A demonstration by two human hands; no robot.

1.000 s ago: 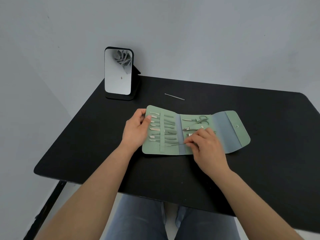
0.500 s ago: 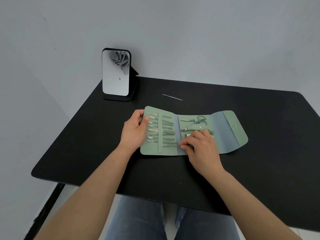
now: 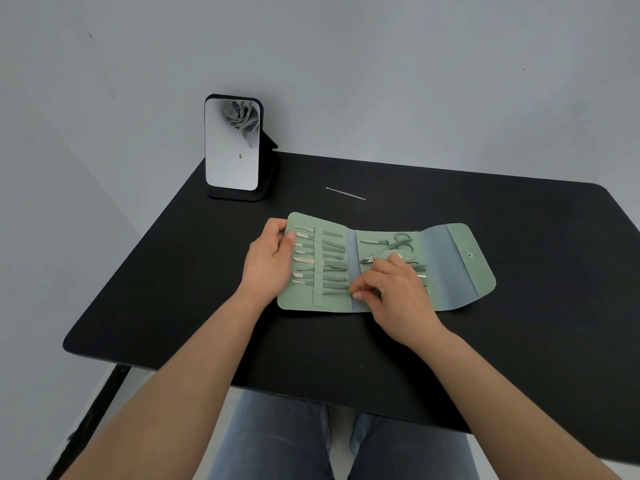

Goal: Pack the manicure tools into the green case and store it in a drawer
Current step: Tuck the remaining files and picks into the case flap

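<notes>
The green case [image 3: 457, 271] lies unfolded on the black table [image 3: 519, 237], its snap flap out to the right. Several manicure tools [image 3: 325, 261] sit under the strap of the left panel; scissors [image 3: 401, 241] and nippers [image 3: 369, 259] are in the middle panel. My left hand [image 3: 268, 261] grips the case's left edge, thumb on top. My right hand [image 3: 394, 292] rests over the middle panel, fingertips pinching the handle end of a thin tool [image 3: 337, 292] in the lowest slot. One thin metal tool [image 3: 345, 194] lies loose on the table behind the case.
A small standing mirror [image 3: 232, 147] in a black frame stands at the back left corner. The table's near edge runs just above my knees [image 3: 311, 438]. Grey walls close in behind and to the left. No drawer is in view.
My right hand has slid left along the case, pushing the thin tool into the lowest slot of the left panel. My left hand has kept its hold on the left edge.
</notes>
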